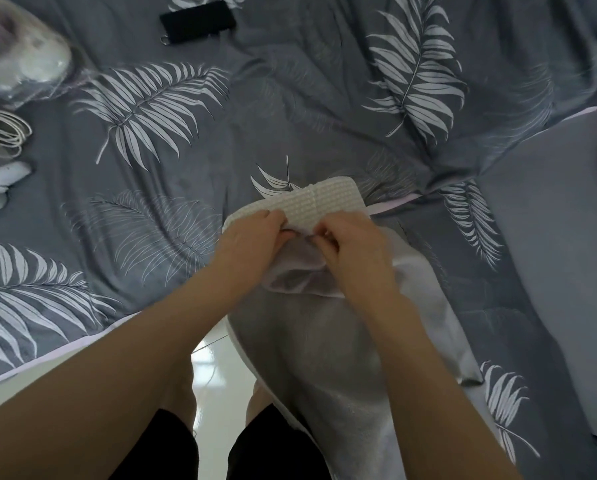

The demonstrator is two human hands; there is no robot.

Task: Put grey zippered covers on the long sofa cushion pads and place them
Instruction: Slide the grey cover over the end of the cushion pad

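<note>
Biggest thing here is the bed sheet, dark grey with white leaf prints, and all the work is going on at its near edge. Off to the right there's a plain grey slab lying on the bed. My guess is that's a cushion already done, but I can't see a zip or seam to be sure. Then the cover: it hangs from the bed edge down past the person's legs toward the shiny floor, looking loose and mostly baggy. The pad is the white waffle-textured one, and only its far end shows, resting on the sheet and poking out of the cover's mouth. How much of it is inside the cover I can't tell. The left hand and right hand sit close together, both pinching the cover's open edge right at that pad end. So I'd call it mid-way on this one: the last bit needs tugging over, then zipping, then placing. Small stuff at the far side: a plastic bag, a coiled white cable and a black pouch.
</note>
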